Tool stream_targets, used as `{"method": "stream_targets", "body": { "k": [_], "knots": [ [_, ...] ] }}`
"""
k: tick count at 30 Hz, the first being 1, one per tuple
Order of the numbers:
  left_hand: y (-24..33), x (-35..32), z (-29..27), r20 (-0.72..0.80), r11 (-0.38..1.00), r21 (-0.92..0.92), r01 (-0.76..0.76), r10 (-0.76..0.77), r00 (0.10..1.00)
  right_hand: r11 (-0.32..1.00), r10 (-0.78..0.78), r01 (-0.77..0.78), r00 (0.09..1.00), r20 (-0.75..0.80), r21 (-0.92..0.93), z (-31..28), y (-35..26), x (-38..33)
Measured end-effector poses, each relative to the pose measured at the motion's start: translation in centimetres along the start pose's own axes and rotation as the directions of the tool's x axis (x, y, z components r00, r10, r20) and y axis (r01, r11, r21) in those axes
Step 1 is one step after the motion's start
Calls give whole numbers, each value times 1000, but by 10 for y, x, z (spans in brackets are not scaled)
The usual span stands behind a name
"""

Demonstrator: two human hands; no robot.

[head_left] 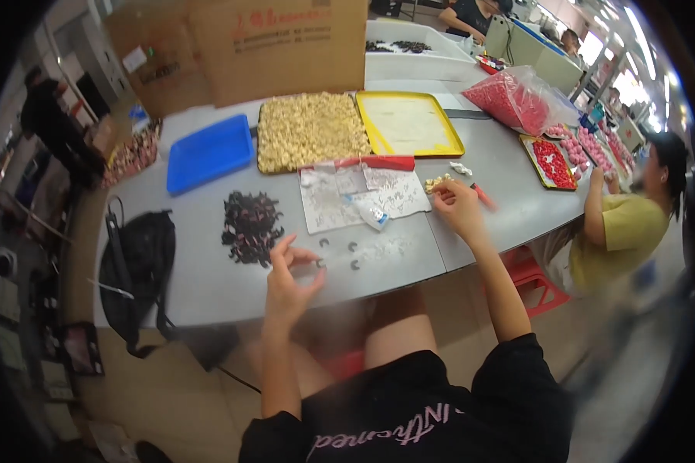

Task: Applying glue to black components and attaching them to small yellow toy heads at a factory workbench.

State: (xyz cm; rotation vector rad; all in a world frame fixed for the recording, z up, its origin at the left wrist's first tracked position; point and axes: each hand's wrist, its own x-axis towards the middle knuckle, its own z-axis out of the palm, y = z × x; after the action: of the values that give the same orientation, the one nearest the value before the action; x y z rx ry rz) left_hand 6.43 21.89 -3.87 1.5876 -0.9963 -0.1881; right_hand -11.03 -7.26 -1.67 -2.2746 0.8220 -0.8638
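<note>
My left hand [287, 284] hovers over the near part of the grey table, thumb and fingers apart. Close to its fingertips lie a few small dark C-shaped pieces [354, 247], spaced out on the tabletop. Just beyond this hand is a loose heap of dark curved pieces [249, 228]. My right hand [457, 207] is at a small pile of cream-coloured pieces [438, 182], its fingers drawn together; what they hold, if anything, is hidden. Between the hands, a white marked sheet [324, 208] carries a small white tube [372, 214] with a blue part.
Behind the sheet stand a blue tray [210, 153], a tray heaped with cream pieces [313, 131] and a yellow tray [409, 123]. A black bag [139, 262] lies at the left edge. On the right are a bag of red pieces [510, 100] and a seated person [625, 231].
</note>
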Motion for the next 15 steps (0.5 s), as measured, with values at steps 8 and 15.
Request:
{"method": "stream_targets", "body": {
  "k": [8,15],
  "knots": [
    [22,-14,3,-103,994,-87,-70,61,993,700,117,-125,991,60,703,9,-51,-54],
    [38,-28,27,77,966,68,-250,245,967,424,45,-319,942,333,847,17,-81,-117]
  ]
}}
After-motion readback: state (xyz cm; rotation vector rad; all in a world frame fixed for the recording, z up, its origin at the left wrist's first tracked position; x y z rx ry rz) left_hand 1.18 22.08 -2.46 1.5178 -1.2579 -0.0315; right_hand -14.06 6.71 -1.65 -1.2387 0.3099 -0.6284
